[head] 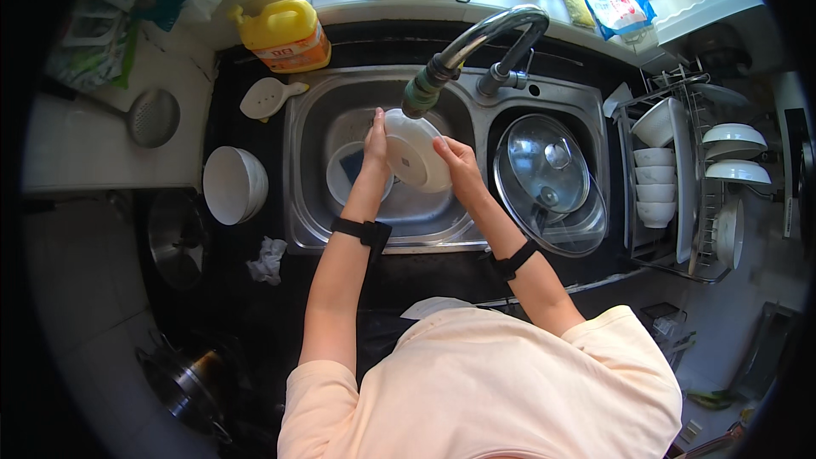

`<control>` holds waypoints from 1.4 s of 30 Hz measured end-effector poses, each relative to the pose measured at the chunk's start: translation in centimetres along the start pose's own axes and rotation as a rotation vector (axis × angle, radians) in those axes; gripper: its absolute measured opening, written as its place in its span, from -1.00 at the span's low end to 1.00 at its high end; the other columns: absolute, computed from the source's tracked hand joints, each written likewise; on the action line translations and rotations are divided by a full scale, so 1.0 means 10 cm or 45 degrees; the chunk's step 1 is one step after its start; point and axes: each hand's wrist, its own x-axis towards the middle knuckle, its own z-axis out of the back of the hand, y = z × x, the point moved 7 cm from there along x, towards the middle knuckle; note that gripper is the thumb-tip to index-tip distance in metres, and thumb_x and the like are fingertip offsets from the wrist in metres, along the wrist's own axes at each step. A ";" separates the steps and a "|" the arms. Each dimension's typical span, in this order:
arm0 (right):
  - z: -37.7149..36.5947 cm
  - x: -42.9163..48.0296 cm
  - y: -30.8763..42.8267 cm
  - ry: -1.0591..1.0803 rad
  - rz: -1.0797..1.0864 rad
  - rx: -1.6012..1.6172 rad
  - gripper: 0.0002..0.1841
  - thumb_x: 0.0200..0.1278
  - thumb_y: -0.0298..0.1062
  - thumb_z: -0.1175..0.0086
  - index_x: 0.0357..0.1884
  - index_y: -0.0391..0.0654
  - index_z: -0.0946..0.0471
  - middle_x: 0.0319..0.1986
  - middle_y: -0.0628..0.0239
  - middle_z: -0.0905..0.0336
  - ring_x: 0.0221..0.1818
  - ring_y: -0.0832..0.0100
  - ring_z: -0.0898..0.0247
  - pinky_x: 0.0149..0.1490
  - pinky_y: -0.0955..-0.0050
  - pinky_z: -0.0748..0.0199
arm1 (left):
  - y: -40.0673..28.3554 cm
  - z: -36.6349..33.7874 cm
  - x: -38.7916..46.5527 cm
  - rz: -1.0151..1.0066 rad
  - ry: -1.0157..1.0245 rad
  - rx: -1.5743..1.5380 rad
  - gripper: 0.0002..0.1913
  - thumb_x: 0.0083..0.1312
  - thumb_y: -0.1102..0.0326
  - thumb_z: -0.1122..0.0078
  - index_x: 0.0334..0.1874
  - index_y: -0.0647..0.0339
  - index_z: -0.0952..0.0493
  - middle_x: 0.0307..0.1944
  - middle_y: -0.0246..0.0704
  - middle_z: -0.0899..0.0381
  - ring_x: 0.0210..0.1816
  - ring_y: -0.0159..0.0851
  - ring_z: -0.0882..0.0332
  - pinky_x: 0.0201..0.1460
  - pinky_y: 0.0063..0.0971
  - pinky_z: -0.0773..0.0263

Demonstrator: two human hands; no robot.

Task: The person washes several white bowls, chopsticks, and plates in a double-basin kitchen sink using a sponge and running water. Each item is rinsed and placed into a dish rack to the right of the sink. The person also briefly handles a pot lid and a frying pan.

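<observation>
Between my two hands a white plate (417, 156) is tilted on edge over the left sink basin (446, 210), its underside with a small mark facing up. My left hand (377, 143) grips its left rim. On the right rim sits my right hand (460, 166), thumb on the underside. Just above the plate hangs the spout end of the chrome faucet (475, 38); I cannot tell whether water runs. Down in the basin, partly hidden by my left arm, lies a white bowl (336, 172) with a dark blue cloth or sponge (350, 164) in it.
Glass pot lids (548, 172) fill the right basin. Stacked white bowls (234, 185), a soap dish (268, 99) and a yellow detergent jug (287, 38) stand to the left. Crumpled tissue (268, 260) lies at the front. At right, a dish rack (676, 255) holds several bowls.
</observation>
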 end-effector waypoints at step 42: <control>0.30 -0.06 -0.09 -0.336 0.109 0.263 -0.71 0.36 -0.19 0.02 -0.16 -0.24 -0.54 -0.34 0.43 -0.55 -0.32 0.64 -0.39 -0.17 0.65 -0.32 | -0.56 -0.68 -0.21 -0.957 -0.096 1.019 -0.73 0.21 0.16 -0.06 -0.18 0.17 -0.55 -0.28 -0.12 -0.59 -0.11 0.02 -0.51 0.00 -0.17 -0.35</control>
